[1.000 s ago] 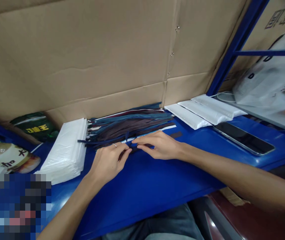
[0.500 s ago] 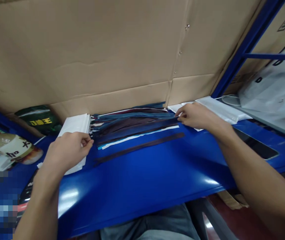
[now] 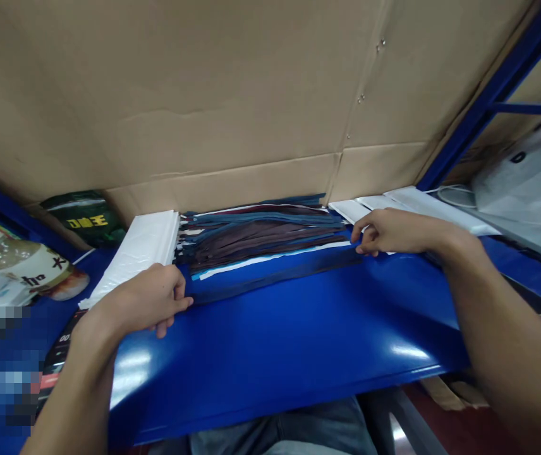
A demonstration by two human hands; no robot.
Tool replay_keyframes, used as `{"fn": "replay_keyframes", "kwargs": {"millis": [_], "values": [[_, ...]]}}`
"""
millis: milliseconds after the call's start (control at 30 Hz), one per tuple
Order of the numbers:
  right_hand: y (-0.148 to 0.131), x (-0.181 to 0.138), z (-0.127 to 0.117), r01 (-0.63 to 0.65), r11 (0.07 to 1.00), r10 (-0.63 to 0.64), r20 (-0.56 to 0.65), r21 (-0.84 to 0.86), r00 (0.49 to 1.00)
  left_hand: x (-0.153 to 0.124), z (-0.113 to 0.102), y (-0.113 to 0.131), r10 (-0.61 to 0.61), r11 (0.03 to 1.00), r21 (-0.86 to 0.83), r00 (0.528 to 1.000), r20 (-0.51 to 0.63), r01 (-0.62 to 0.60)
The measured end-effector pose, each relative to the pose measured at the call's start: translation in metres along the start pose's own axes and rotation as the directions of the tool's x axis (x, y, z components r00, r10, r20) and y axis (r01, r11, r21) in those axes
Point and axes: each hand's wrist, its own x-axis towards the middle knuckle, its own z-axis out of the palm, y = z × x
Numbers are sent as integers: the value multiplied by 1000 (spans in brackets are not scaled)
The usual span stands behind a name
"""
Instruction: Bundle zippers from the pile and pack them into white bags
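A long dark strip, which looks like a zipper, stretches between my two hands just over the blue table. My left hand pinches its left end between thumb and forefinger, other fingers curled beneath. At its right end, my right hand is closed, fingertips on the strip. Behind it lies a pile of similar strips in brown, blue and dark red, with a white strip along the near edge. Whether the brown strip seen earlier lies under the held one, I cannot tell.
White packets lie left of the pile, more white packets to its right. A drink bottle and a dark green pouch stand left. A phone lies right, partly behind my forearm. Cardboard walls the back.
Both hands have come down from over the pile toward me, bringing the dark strip to where a brown strip lay alone. The view has shifted slightly.
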Motion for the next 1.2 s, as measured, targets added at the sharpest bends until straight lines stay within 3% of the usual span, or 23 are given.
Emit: {"fn": "replay_keyframes", "kwargs": {"millis": [67,133,200,267,367,500,800,1200], "values": [[-6,-1,0,-6,995,-5,-109,-103,994,1,0,4,-3,999,33,1000,-28,4],[-13,-1,0,-13,988,-22,-223,-151,975,4,0,8,17,993,117,989,-150,1],[-21,0,1,8,989,-50,-284,-146,958,12,1,13,79,970,242,945,-318,1],[-28,3,4,44,985,-94,-307,-164,947,22,6,15,162,931,365,897,-411,-1],[-36,8,11,99,973,-161,-300,-210,940,36,16,16,237,889,455,895,-377,-43],[-48,10,19,176,962,-230,-266,-210,936,44,23,16,218,877,480,901,-375,-12],[-70,6,26,229,955,-266,-204,-190,942,50,24,12,223,899,438,887,-404,-27],[-79,15,44,313,914,-359,-151,-258,921,51,34,25,249,851,524,866,-434,18]]}}
